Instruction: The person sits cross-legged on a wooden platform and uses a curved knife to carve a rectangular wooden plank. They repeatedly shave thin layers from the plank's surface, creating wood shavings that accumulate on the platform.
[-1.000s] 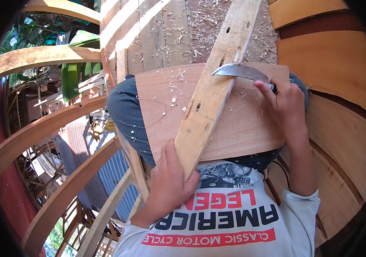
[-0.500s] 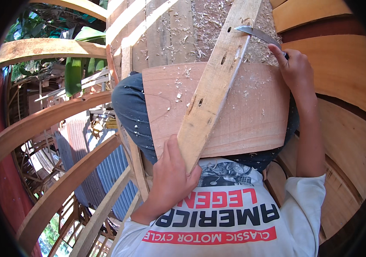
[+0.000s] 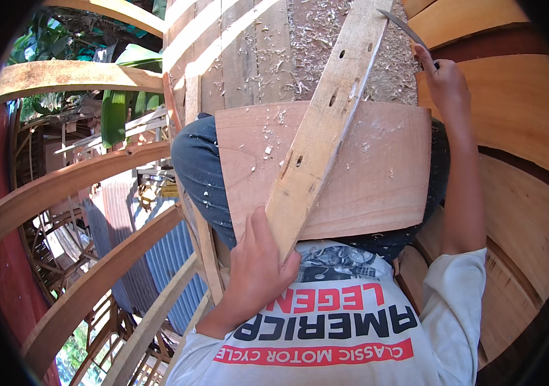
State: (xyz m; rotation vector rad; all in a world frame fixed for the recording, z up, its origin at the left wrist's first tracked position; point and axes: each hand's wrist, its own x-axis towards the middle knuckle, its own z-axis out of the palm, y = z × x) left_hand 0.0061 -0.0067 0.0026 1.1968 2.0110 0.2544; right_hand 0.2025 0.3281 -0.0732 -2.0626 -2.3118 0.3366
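A long pale wooden board (image 3: 316, 138) with several dark slots slants from my lap up to the far edge of the view. My left hand (image 3: 256, 269) is closed around its near end, thumb on the right side. My right hand (image 3: 445, 78) grips a knife (image 3: 401, 26) with a curved blade; the dark handle is mostly hidden in the fist. The blade's tip is at the board's right edge, near its far end. Beneath the board, a flat reddish plywood sheet (image 3: 377, 180) rests across my thighs.
Wood shavings (image 3: 387, 71) cover the plank floor (image 3: 239, 58) ahead. Curved wooden ribs (image 3: 75, 186) stand on the left, with corrugated sheets (image 3: 171, 264) beyond and below. Overlapping planks (image 3: 499, 109) form a wall close to my right arm.
My right hand has moved the knife farther away along the board, toward its far end. My left hand keeps its hold on the near end.
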